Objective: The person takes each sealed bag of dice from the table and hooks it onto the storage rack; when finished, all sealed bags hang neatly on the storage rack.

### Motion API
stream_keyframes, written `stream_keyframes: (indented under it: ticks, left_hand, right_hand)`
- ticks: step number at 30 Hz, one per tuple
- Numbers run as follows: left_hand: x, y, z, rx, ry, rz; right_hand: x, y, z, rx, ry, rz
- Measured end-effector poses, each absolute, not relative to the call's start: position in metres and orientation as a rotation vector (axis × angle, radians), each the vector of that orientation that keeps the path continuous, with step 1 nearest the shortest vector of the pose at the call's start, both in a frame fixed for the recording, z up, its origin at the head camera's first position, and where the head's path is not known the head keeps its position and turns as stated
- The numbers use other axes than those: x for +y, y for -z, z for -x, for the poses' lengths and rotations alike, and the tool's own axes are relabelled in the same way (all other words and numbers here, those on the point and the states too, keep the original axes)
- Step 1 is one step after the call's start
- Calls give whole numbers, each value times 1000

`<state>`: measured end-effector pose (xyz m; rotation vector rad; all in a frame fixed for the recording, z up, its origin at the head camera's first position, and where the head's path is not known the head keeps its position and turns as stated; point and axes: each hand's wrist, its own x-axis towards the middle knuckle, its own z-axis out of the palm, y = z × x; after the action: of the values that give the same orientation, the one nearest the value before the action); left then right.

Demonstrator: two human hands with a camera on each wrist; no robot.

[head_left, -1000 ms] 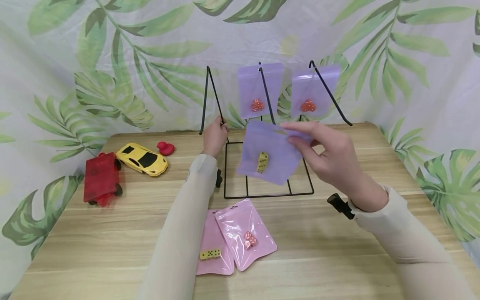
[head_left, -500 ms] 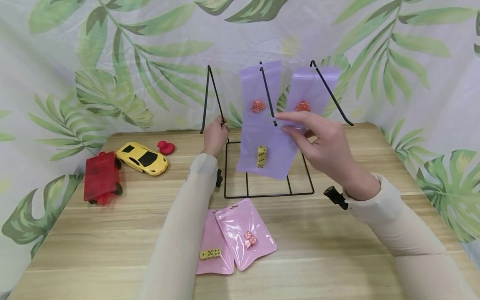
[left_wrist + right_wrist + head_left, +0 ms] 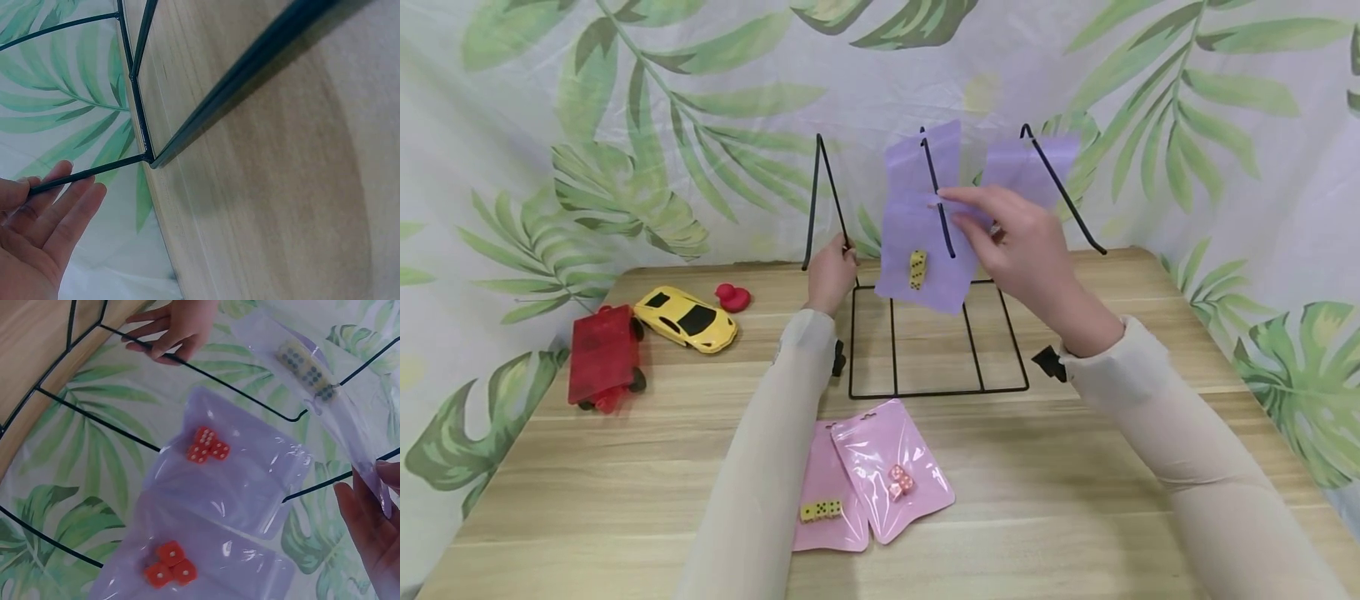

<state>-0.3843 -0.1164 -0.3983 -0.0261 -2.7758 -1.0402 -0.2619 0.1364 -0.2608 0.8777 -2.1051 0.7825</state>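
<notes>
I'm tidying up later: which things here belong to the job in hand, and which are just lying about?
Job: rack; held purple bag; hung purple bags; probably pink bags too.

Apparently just lying about: yellow car; red wheeled toy; red duck.

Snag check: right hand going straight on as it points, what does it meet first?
Beyond the held bag, probably the middle hook: the right hand overlaps it in the head view, though depth and contact are unclear.
</notes>
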Motion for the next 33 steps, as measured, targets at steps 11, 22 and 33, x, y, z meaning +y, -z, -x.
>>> stream_keyframes:
  ticks: [11,22,33]
  left_hand:
    - [-116,397,382,-2774,1053,35]
    - [-116,395,381,-2771,1030,43]
    - [-116,394,380,-2773,1036,31]
  right_hand:
    - [123,258,298,-2198,-728,-691]
    - [115,254,322,-2301,-743,-554]
    - [113,260,330,-2306,-699,-526]
